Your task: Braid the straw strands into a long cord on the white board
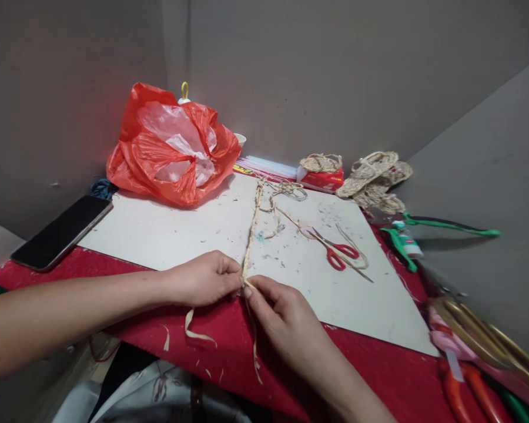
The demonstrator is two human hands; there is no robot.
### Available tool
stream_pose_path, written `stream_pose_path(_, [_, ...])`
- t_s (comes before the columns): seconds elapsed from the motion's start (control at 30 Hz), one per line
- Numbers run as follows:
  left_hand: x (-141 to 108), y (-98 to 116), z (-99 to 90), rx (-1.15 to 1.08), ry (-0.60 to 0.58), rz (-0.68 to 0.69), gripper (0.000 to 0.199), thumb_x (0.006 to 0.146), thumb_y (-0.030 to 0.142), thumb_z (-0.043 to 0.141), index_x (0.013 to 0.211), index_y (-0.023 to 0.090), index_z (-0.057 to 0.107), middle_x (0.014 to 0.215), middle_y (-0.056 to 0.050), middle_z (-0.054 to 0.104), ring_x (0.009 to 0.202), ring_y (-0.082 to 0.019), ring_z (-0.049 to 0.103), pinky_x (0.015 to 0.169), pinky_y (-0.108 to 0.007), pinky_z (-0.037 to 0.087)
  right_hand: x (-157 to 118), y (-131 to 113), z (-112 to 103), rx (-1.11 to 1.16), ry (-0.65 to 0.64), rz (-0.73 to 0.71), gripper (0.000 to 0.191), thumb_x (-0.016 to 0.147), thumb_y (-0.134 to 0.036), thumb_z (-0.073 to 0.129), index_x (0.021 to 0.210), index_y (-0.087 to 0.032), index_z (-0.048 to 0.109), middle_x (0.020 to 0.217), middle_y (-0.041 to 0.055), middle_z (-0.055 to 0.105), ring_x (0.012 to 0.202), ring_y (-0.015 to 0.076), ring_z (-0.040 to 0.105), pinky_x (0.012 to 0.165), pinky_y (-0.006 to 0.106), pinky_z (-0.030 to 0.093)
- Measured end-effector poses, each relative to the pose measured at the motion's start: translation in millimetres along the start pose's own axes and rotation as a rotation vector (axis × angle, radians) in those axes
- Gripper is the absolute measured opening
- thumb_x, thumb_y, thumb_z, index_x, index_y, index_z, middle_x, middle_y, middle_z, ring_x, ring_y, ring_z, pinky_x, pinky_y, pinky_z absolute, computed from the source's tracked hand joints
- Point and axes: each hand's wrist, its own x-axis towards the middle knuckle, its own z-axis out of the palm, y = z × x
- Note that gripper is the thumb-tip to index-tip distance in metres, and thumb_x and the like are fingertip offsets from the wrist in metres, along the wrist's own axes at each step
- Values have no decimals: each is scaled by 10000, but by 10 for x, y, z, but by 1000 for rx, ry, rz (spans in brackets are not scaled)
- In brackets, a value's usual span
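Note:
A thin braid of straw-coloured fibre (252, 229) runs down the white board (194, 226) toward me. At its near end my left hand (209, 279) pinches the braid, fingers curled. A loose flat strand (194, 335) hangs below that hand. My right hand (282, 305) meets it there, thumb and forefinger closed on the strands at the braid's end. Another loose strand (254, 346) dangles between the hands over the red cloth (229, 338). The braid's far end joins a tangle of cord (286, 189). Red-handled scissors (337, 257) lie on the board to the right.
A red plastic bag (176, 153) stands at the back left, with a phone (62, 232) near the left edge. Coiled braids (374, 179) and a red packet (321, 178) sit at the back right. Pliers (467, 382) and a small bottle (408, 241) are on the right. Grey walls enclose the table.

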Motion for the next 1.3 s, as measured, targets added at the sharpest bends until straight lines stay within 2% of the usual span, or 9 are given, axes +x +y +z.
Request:
stream_pose_path(0.13, [-22, -29, 4, 37, 14, 19, 251, 814, 299, 415, 600, 168, 414, 531, 64, 330, 484, -62, 269, 456, -198, 215, -20, -35, -74, -3, 30, 24, 255, 873, -285, 435, 643, -187, 488, 592, -12, 480, 582, 132, 424, 548, 236, 322])
stream_pose_path(0.27, [-30, -25, 16, 44, 29, 47, 254, 808, 279, 424, 581, 167, 407, 535, 62, 330, 504, -66, 279, 477, -196, 237, -9, -115, -118, 132, -7, 80, 268, 856, -323, 434, 632, -183, 476, 573, -24, 388, 541, 116, 350, 485, 223, 292])
stream_pose_path(0.47, [-15, -27, 37, -34, 38, 70, 233, 800, 263, 445, 617, 151, 535, 566, 40, 469, 546, -77, 383, 548, -187, 322, 14, -159, -79, 273, -55, 117, 275, 834, -355, 470, 626, -176, 486, 570, -23, 386, 521, 103, 313, 461, 219, 273])
stream_pose_path(0.57, [-17, -26, 32, -82, 25, 60, 240, 794, 251, 446, 591, 151, 525, 557, 41, 476, 531, -71, 380, 538, -181, 320, 14, -149, -35, 273, -62, 108, 276, 835, -334, 476, 606, -179, 471, 547, -35, 366, 505, 96, 301, 458, 216, 267])
stream_pose_path(0.8, [-28, -42, 14, -132, 20, 12, 240, 775, 271, 454, 568, 151, 466, 507, 57, 367, 471, -57, 277, 454, -199, 220, -32, -52, 78, 81, -81, 2, 268, 865, -249, 425, 603, -193, 431, 495, -35, 410, 469, 97, 355, 459, 219, 274])
stream_pose_path(1.03, [-31, -87, 31, -205, 17, 10, 244, 758, 320, 512, 592, 142, 511, 491, 58, 411, 440, -49, 278, 441, -202, 209, -89, -104, 187, -196, -51, -128, 269, 857, -221, 431, 593, -198, 387, 524, -34, 391, 476, 97, 334, 501, 234, 283])
stream_pose_path(1.17, [-58, -61, 6, -302, -7, -14, 237, 782, 345, 518, 678, 139, 574, 407, 86, 338, 375, -48, 210, 394, -212, 132, -301, -244, 51, -186, -326, -197, 282, 853, -204, 461, 574, -190, 493, 520, -29, 452, 459, 88, 367, 467, 207, 285])
stream_pose_path(1.2, [-67, -55, -8, -332, -25, -22, 237, 786, 354, 521, 691, 143, 575, 387, 94, 306, 362, -49, 182, 386, -219, 110, -360, -279, -14, -167, -355, -202, 267, 849, -210, 482, 590, -192, 539, 527, -23, 491, 463, 89, 392, 467, 201, 299])
stream_pose_path(1.3, [-85, -46, -63, -399, -80, -16, 242, 777, 374, 552, 684, 150, 557, 377, 100, 293, 346, -48, 176, 375, -222, 109, -477, -374, -258, -114, -224, -174, 233, 856, -265, 512, 673, -199, 640, 568, 12, 585, 510, 118, 483, 519, 212, 368])
